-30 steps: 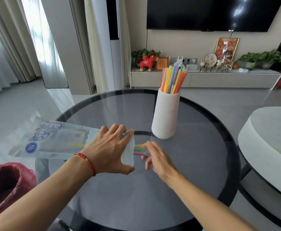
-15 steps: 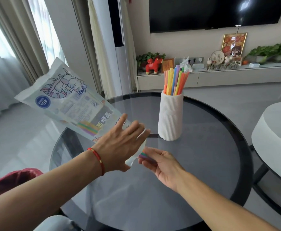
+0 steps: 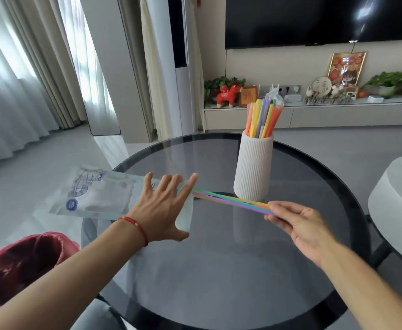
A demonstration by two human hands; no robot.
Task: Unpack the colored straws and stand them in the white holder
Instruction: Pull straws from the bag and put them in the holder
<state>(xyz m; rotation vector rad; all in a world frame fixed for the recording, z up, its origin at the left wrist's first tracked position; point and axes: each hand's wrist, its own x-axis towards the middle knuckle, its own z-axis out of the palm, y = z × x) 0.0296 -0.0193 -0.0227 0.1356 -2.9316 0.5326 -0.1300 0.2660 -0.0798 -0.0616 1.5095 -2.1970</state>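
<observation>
Now prob. mid-pull: R hand (image 3: 297,222) pinches straws (image 3: 231,201); L hand (image 3: 161,208) splayed wide on bag (image 3: 95,196). Next: upend into holder (image 3: 253,170) beyond fingertips.

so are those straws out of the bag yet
Partly out: the right hand pinches one end of the straws, the other end is inside the bag.

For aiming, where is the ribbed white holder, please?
Head view: the white holder stands right of centre on the dark glass table, beyond the held straws.
</observation>
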